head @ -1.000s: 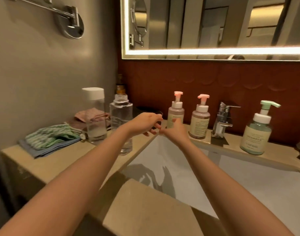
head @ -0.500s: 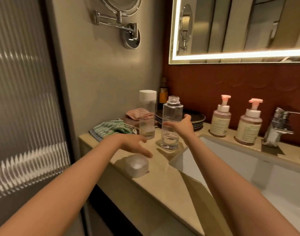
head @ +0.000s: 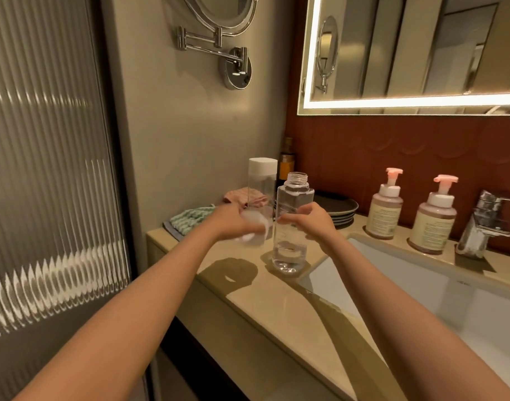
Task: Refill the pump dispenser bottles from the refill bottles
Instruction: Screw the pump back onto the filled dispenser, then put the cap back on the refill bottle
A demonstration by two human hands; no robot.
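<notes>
Beige table carries the uncapped clear refill bottle upright at the sink corner, gripped by the right hand; at its nine o'clock the left hand holds a blurred white cap.

Chrome faucet beside the sink, stacked dark plates, green striped cloth, pink cloth, swing-arm mirror

Clear plastic bottle, glossy chrome tap, polished stone counter.
</notes>
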